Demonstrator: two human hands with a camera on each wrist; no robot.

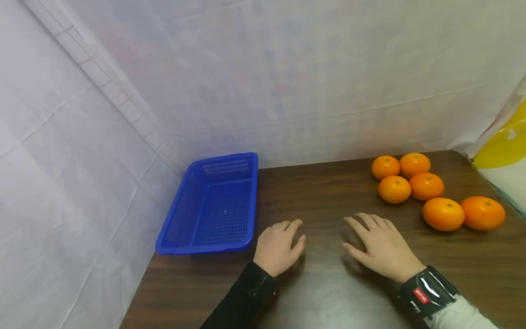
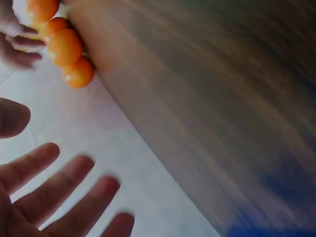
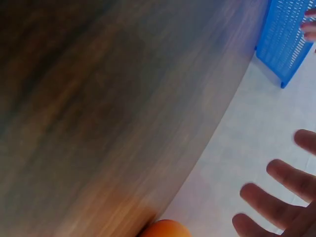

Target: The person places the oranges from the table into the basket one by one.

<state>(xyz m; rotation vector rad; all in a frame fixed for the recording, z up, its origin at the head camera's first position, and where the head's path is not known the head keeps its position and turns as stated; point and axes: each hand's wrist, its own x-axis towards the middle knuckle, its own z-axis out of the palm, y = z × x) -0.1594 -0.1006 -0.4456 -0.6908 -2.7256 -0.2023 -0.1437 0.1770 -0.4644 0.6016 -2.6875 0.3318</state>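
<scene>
In the head view my left hand [image 1: 277, 249] hovers over the table just right of the blue plastic basket [image 1: 251, 214], fingers spread and holding nothing. My right hand [image 1: 382, 249] is held over the table too, its fingers loosely extended, with no object in it. Several orange citrus fruits, which look like mandarins [image 1: 444, 214], sit grouped on the right, beyond and to the right of that hand. The left wrist view shows spread left fingers [image 2: 74, 195] and some of the mandarins [image 2: 65, 48] at upper left. Spread right fingers [image 3: 276, 197] appear in the right wrist view.
The brown wood-grain table [image 1: 320, 196] meets a white cloth wall [image 1: 312, 91] at its back edge, and another white cloth [image 1: 61, 183] hangs along the left. Something yellow [image 1: 503, 144] stands past the table's right edge.
</scene>
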